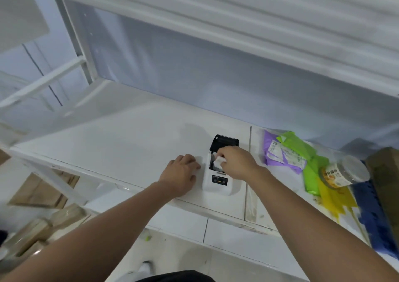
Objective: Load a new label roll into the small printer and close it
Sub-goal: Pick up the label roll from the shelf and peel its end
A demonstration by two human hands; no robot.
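Observation:
A small white printer (218,185) stands on the white shelf (121,143), its black lid (224,141) swung up and open at the back. My right hand (235,163) is over the open bay, fingers closed on a white label roll (218,162) that sits at the bay's mouth. My left hand (183,172) rests on the shelf just left of the printer, fingers curled, touching its side; whether it holds anything small I cannot tell.
To the right lie purple and green plastic bags (287,152), a clear jar with a yellow label (343,172), yellow and blue bags (367,212) and a brown box (386,180). A shelf upright (77,44) rises at left; cardboard boxes sit on the floor below.

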